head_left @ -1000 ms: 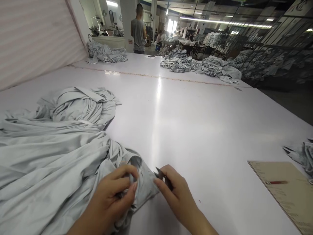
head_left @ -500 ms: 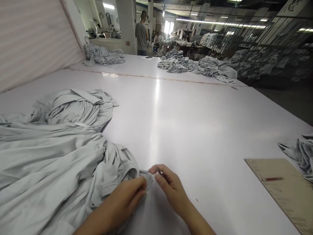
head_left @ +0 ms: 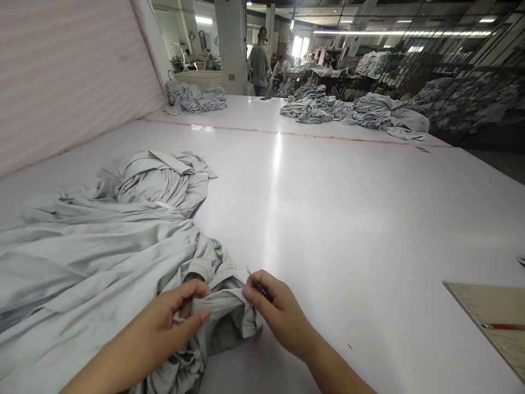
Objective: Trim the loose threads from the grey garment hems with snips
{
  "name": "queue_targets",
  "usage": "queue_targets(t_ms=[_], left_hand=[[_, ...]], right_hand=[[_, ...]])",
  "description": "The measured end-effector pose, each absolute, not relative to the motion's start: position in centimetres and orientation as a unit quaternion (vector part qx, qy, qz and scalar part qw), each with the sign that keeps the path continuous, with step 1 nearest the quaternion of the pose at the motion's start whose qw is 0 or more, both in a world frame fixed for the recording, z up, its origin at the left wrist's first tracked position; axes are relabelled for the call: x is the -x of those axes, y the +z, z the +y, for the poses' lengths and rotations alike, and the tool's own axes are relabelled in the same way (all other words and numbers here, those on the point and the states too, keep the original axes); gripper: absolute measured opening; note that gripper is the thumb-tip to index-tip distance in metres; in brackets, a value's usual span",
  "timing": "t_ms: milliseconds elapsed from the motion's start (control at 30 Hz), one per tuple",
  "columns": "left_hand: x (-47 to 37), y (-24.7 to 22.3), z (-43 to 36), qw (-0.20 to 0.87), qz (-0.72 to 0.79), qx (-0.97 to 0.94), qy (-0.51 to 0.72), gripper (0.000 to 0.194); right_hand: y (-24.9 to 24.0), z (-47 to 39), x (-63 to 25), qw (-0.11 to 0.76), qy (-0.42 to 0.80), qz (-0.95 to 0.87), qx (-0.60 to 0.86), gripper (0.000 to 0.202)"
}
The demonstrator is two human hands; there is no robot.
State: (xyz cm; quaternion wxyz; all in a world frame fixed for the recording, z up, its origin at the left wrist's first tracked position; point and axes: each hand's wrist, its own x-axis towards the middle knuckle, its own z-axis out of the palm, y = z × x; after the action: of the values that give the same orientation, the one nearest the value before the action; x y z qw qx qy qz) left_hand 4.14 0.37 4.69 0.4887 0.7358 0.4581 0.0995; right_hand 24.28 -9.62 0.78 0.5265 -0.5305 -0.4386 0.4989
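Pale tabletop (head_left: 369,219) is spreading wide, with grey cloth (head_left: 102,262) lying heaped across its left side. The left hand (head_left: 174,314) is holding a fold in its grip, while the right hand (head_left: 283,314) is gripping a small pointed tool (head_left: 260,287) at the cloth's edge.

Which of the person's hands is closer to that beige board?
Right. The right hand is to the left of the beige board; the left hand is farther left, at the grey fabric.
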Motion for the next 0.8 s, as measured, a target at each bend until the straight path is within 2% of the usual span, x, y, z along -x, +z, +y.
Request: queue_targets(t_ms=[100, 200, 367, 600, 800], left_hand=[[-4.1, 4.0, -0.4, 0.408, 0.443, -0.794, 0.086, 0.012], [-4.7, 3.3, -1.3, 0.372, 0.452, -0.787, 0.194, 0.014], [-5.9, 2.3, -2.3, 0.433, 0.419, -0.757, 0.253, 0.024], [-6.6, 1.6, -2.5, 0.529, 0.426, -0.685, 0.265, 0.026], [-6.8, 1.9, -2.8, 0.572, 0.437, -0.642, 0.265, 0.028]], right_hand=[[0.8, -9.9, -23.9, 0.528, 0.484, -0.448, 0.534, 0.020], [0.3, -10.6, -23.2, 0.505, 0.464, -0.478, 0.548, 0.017], [-0.4, -11.7, -22.2, 0.471, 0.424, -0.521, 0.572, 0.016], [-0.2, -11.3, -22.0, 0.474, 0.343, -0.558, 0.588, 0.021], [-0.1, -10.8, -21.5, 0.479, 0.335, -0.565, 0.583, 0.022]])
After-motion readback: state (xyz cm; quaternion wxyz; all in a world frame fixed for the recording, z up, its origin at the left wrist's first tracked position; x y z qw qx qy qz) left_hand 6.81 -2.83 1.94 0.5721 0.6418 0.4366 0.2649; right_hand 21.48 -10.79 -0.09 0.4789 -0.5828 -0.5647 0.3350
